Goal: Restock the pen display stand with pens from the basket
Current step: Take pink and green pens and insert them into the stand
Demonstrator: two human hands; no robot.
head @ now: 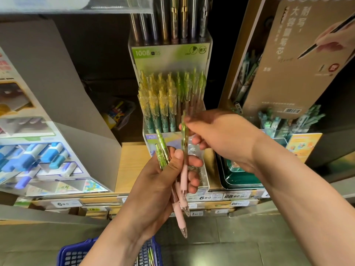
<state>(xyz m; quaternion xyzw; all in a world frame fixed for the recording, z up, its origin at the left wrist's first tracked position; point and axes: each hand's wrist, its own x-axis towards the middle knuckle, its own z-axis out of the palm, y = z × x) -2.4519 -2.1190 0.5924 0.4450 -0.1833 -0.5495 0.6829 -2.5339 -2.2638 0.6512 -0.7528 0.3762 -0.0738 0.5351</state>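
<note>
The left hand (163, 181) was closed around a small bundle of clear green-topped pens with pale pink grips (177, 210), their tips pointing down; three green tops showed above the fist, and at least two pink grips came out below it. The right hand (217, 135) pinched the upper end of one of those pens, the tall clear green-clipped pen (184, 143), between thumb and fingertips, while its lower part lay against the left hand's fingers.

Just behind both hands stood the clear acrylic pen display stand (201, 181) on a pale wooden shelf (130, 166). Its rear tier held a crowd of upright pens: four yellow-topped pens with teal barrels (159, 108) in the front row on the left, more yellow and green tops behind, too packed to count exactly. The front compartment of the stand looked mostly unfilled.

At the bottom edge, one blue plastic mesh basket (76, 254) sat below the left forearm, with at least one more green pen (150, 256) inside.

White price labels (205, 197) ran along the shelf front.
</note>
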